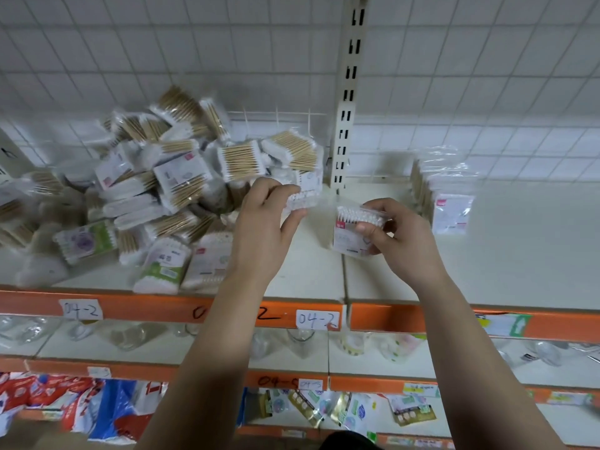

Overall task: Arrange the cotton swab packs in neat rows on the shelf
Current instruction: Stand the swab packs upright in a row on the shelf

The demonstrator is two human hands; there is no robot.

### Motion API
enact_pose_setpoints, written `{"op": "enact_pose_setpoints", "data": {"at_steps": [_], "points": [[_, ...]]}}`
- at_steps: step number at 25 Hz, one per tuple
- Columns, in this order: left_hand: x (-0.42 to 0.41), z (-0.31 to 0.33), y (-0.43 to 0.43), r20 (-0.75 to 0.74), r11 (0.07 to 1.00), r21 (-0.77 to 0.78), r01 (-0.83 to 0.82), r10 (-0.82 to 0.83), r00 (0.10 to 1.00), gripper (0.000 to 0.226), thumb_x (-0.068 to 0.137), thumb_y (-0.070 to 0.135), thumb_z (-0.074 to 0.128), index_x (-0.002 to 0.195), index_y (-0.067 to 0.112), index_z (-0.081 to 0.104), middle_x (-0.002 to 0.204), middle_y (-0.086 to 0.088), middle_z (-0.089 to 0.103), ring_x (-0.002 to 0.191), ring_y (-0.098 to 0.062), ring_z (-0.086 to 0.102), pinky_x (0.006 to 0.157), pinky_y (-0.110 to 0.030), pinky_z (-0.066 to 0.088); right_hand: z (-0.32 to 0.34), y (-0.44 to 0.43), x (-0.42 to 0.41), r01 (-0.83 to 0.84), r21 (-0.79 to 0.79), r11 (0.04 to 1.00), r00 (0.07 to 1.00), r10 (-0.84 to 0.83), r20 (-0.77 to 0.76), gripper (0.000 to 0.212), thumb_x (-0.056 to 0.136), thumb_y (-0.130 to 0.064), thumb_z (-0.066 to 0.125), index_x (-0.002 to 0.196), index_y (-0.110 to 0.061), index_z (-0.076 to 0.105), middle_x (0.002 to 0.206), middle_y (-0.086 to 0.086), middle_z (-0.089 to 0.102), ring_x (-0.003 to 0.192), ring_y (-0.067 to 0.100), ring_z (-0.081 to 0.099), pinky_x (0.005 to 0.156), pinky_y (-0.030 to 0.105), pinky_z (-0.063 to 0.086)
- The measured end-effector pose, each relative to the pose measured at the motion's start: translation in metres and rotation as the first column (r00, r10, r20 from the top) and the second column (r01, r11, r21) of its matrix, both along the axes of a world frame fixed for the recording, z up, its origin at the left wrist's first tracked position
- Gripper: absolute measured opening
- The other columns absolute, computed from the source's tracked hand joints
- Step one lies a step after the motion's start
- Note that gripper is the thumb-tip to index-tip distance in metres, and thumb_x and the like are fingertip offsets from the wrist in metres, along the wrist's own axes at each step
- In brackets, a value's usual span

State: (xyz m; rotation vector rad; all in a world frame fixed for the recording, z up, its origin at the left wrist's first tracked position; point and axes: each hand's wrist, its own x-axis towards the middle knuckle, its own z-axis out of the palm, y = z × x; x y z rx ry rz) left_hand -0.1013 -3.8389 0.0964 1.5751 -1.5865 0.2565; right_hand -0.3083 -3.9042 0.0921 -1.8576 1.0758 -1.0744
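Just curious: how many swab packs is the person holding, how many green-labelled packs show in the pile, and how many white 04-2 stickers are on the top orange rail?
Held packs: 2, one in the left hand, one in the right hand
Green-labelled packs: 2
White 04-2 stickers: 2
Total: 6
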Motion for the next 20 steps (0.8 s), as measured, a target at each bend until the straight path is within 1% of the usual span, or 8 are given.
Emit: {"op": "enact_pose_setpoints", "data": {"at_steps": [3, 7, 9, 11, 13, 15, 18, 20], "points": [[-0.034, 0.006, -0.009, -0.014, 0.999, -0.030, 0.023, -0.024, 1.000, 0.030, 0.092, 0.025, 0.062, 0.115, 0.007, 0.062, 0.108, -0.009, 0.057, 0.091, -0.021, 0.059, 0.075, -0.034, 0.054, -0.004, -0.011, -0.037, 0.039, 0.012, 0.999, 0.999, -0.039, -0.020, 0.020, 0.080, -0.019, 0.072, 0.097, -0.026, 0.064, 0.082, -0.011, 0.065, 0.072, 0.022, 0.063, 0.066, 0.047, 0.056], [-0.075, 0.006, -0.022, -0.010, 1.000, 0.025, 0.016, -0.015, 1.000, 0.027, 0.092, 0.028, 0.062, 0.111, 0.010, 0.064, 0.104, -0.005, 0.062, 0.088, -0.019, 0.058, 0.075, -0.024, 0.043, -0.010, -0.025, -0.087, 0.103, 0.028, 0.994, 0.994, -0.102, -0.032, 0.029, 0.073, -0.018, 0.079, 0.097, -0.024, 0.064, 0.088, -0.012, 0.063, 0.081, 0.024, 0.061, 0.071, 0.043, 0.057], [-0.092, 0.002, -0.030, 0.022, 0.998, 0.046, 0.031, -0.032, 0.999, 0.029, 0.092, 0.033, 0.060, 0.110, 0.012, 0.066, 0.103, -0.003, 0.063, 0.092, -0.021, 0.058, 0.078, -0.025, 0.042, -0.008, -0.033, -0.109, 0.135, -0.006, 0.991, 0.989, -0.135, -0.057, 0.027, 0.075, -0.018, 0.078, 0.096, -0.025, 0.062, 0.088, -0.015, 0.062, 0.082, 0.019, 0.061, 0.070, 0.037, 0.057], [-0.105, -0.003, -0.037, 0.054, 0.997, 0.070, 0.030, -0.034, 0.998, 0.034, 0.092, 0.039, 0.054, 0.109, 0.013, 0.066, 0.101, -0.001, 0.064, 0.094, -0.023, 0.057, 0.081, -0.026, 0.040, -0.005, -0.041, -0.125, 0.149, -0.058, 0.987, 0.986, -0.153, -0.071, 0.026, 0.076, -0.018, 0.076, 0.094, -0.028, 0.061, 0.086, -0.022, 0.061, 0.079, 0.008, 0.057, 0.072, 0.041, 0.055], [-0.115, -0.007, -0.040, 0.056, 0.996, 0.083, 0.021, -0.025, 0.998, 0.036, 0.091, 0.040, 0.053, 0.109, 0.013, 0.067, 0.100, -0.001, 0.065, 0.095, -0.024, 0.057, 0.083, -0.023, 0.036, -0.003, -0.050, -0.137, 0.154, -0.096, 0.983, 0.985, -0.160, -0.066, 0.026, 0.077, -0.018, 0.076, 0.093, -0.029, 0.059, 0.088, -0.024, 0.059, 0.079, 0.002, 0.054, 0.074, 0.042, 0.054], [-0.123, -0.010, -0.041, 0.063, 0.996, 0.084, -0.001, -0.004, 0.998, 0.035, 0.090, 0.040, 0.054, 0.107, 0.013, 0.068, 0.099, 0.000, 0.065, 0.094, -0.025, 0.057, 0.083, -0.020, 0.033, -0.004, -0.058, -0.147, 0.146, -0.122, 0.982, 0.986, -0.154, -0.062, 0.026, 0.077, -0.019, 0.076, 0.093, -0.030, 0.059, 0.091, -0.021, 0.059, 0.080, -0.001, 0.054, 0.075, 0.041, 0.054], [-0.132, -0.013, -0.043, 0.041, 0.996, 0.091, -0.015, 0.011, 0.999, 0.029, 0.089, 0.035, 0.059, 0.105, 0.013, 0.068, 0.099, 0.001, 0.066, 0.093, -0.024, 0.057, 0.083, -0.019, 0.034, -0.009, -0.068, -0.156, 0.106, -0.137, 0.985, 0.989, -0.118, -0.085, 0.030, 0.076, -0.016, 0.077, 0.091, -0.034, 0.059, 0.092, -0.010, 0.060, 0.079, 0.006, 0.056, 0.076, 0.040, 0.053], [-0.136, -0.015, -0.044, 0.000, 0.994, 0.108, -0.006, 0.006, 1.000, 0.028, 0.088, 0.033, 0.061, 0.105, 0.012, 0.068, 0.099, 0.000, 0.066, 0.093, -0.023, 0.058, 0.082, -0.020, 0.037, -0.010, -0.073, -0.159, 0.086, -0.145, 0.986, 0.991, -0.099, -0.086, 0.030, 0.074, -0.015, 0.078, 0.090, -0.033, 0.061, 0.090, -0.008, 0.059, 0.077, 0.012, 0.056, 0.076, 0.031, 0.052]]}}
